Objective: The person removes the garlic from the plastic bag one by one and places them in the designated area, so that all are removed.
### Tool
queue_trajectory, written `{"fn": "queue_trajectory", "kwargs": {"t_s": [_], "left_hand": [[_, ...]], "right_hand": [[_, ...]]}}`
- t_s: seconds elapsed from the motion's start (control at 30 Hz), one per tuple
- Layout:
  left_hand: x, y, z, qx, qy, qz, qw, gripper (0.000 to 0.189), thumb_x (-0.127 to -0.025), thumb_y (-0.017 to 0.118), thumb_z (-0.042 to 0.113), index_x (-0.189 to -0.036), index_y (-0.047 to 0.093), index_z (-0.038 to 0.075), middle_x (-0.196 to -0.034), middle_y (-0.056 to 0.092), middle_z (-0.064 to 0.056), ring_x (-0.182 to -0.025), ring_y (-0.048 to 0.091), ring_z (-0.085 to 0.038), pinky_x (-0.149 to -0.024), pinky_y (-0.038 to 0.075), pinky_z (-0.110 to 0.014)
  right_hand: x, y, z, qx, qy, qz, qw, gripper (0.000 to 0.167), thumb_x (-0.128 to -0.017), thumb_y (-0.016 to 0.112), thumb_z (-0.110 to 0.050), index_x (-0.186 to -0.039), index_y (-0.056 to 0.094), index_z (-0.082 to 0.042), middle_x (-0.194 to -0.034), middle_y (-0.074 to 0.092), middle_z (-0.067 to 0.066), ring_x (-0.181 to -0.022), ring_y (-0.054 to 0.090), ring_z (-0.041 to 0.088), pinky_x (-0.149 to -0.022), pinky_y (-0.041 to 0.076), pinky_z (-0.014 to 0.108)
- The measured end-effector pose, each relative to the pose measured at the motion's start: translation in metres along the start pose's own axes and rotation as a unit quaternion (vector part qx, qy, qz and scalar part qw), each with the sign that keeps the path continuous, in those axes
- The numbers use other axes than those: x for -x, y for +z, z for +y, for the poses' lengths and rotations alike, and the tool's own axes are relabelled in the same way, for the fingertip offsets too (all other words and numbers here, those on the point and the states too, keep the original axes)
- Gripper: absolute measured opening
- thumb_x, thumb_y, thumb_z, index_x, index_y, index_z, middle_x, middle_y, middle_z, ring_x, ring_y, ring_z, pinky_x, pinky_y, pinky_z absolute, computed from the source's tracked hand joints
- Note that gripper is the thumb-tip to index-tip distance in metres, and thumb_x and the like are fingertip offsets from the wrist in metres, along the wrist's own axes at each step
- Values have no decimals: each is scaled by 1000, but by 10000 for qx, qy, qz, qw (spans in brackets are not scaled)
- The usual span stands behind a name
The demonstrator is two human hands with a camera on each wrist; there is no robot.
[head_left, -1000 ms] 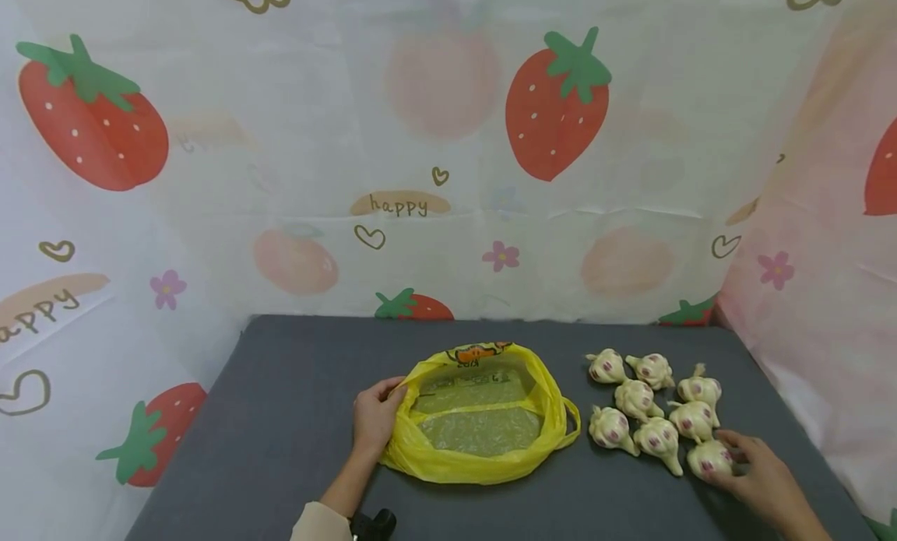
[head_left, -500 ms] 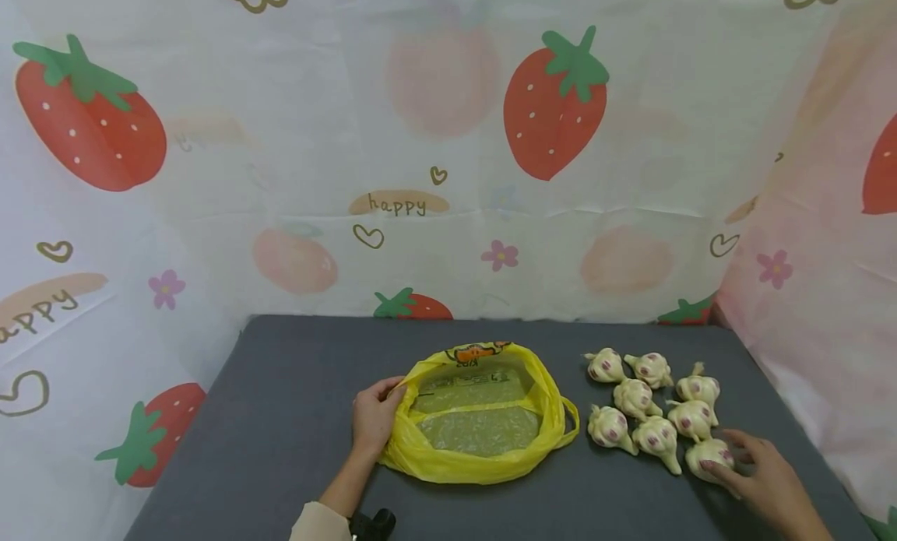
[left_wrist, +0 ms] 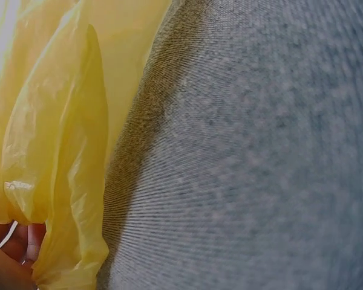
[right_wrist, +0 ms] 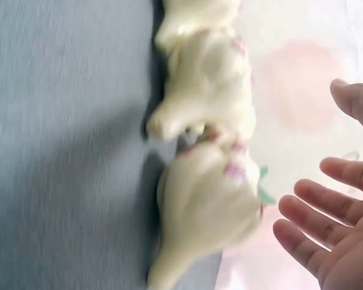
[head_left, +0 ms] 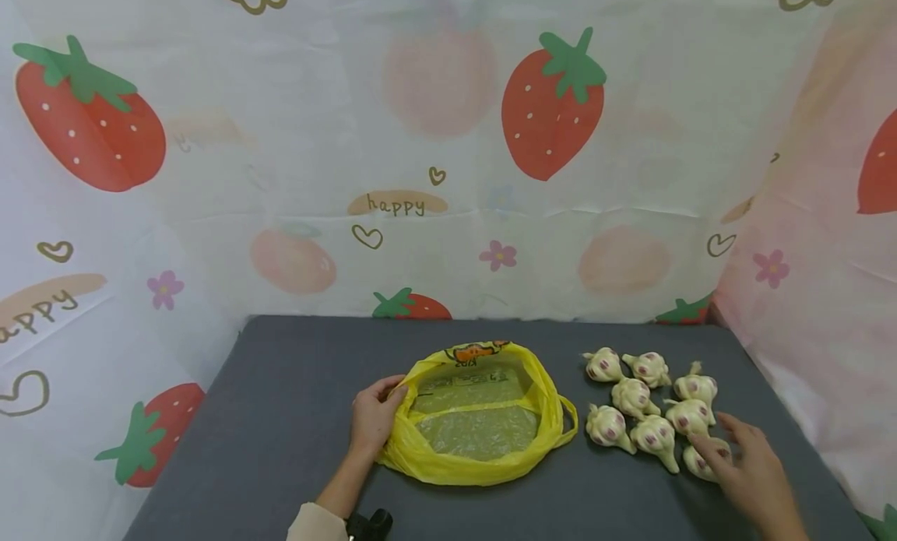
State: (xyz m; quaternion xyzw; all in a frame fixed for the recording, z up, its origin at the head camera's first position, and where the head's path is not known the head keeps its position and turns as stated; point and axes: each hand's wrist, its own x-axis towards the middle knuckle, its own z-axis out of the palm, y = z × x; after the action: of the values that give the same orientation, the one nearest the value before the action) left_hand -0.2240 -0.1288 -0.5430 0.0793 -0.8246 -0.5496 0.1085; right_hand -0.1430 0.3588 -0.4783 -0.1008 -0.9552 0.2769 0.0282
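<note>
A yellow plastic bag [head_left: 462, 471] lies on the dark table with its mouth spread wide and its inside visible. My left hand [head_left: 374, 418] pinches the bag's left rim; in the left wrist view the fingers [left_wrist: 33, 241] are partly hidden behind the yellow film [left_wrist: 54, 145]. To the right, several garlic bulbs sit in a loose cluster. Over the nearest garlic bulb [head_left: 695, 465] hovers my right hand [head_left: 760, 471], partly covering it. The right wrist view has that hand [right_wrist: 339, 235] with spread fingers, apart from the closest bulb [right_wrist: 209, 199].
A small loop handle [head_left: 571, 424] of the bag points toward the garlic. Dark grey cloth [head_left: 294, 385] covers the table. A strawberry-print curtain [head_left: 448, 136] encloses the back and sides. A black object [head_left: 371, 524] is at the left wrist.
My right hand, earlier with its fingers around the nearest garlic bulb, has shifted slightly up and left in the head view, over that bulb. The left hand and bag stay put.
</note>
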Motion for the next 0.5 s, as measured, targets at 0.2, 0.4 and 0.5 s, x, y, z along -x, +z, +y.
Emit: {"fn": "queue_trajectory", "kwargs": {"t_s": [0.2,0.4,0.5], "left_hand": [[0,-2,4,89,22,26,10000,22,-93,66,18,-113,74,9,-109,73,-11,-95,67,-22,-72,50,-18],[-2,-2,5,87,23,112,9999,21,-93,66,15,-111,74,8,-106,74,-12,-93,67,-22,-72,50,-18],[-6,-2,5,3,48,135,9999,20,-93,66,17,-110,75,9,-106,74,-10,-94,67,-21,-73,50,-20]], "right_hand": [[2,15,-27,-301,-592,245,9975,68,-97,59,-39,-138,42,12,-131,43,35,-111,51,48,-85,46,59],[-3,30,-52,-621,-1308,432,9885,58,-96,63,-31,-137,47,7,-131,49,30,-112,53,44,-84,48,61],[-7,36,-63,-769,-1514,410,9846,57,-96,63,-31,-137,48,6,-131,50,28,-113,53,43,-85,47,61]]}}
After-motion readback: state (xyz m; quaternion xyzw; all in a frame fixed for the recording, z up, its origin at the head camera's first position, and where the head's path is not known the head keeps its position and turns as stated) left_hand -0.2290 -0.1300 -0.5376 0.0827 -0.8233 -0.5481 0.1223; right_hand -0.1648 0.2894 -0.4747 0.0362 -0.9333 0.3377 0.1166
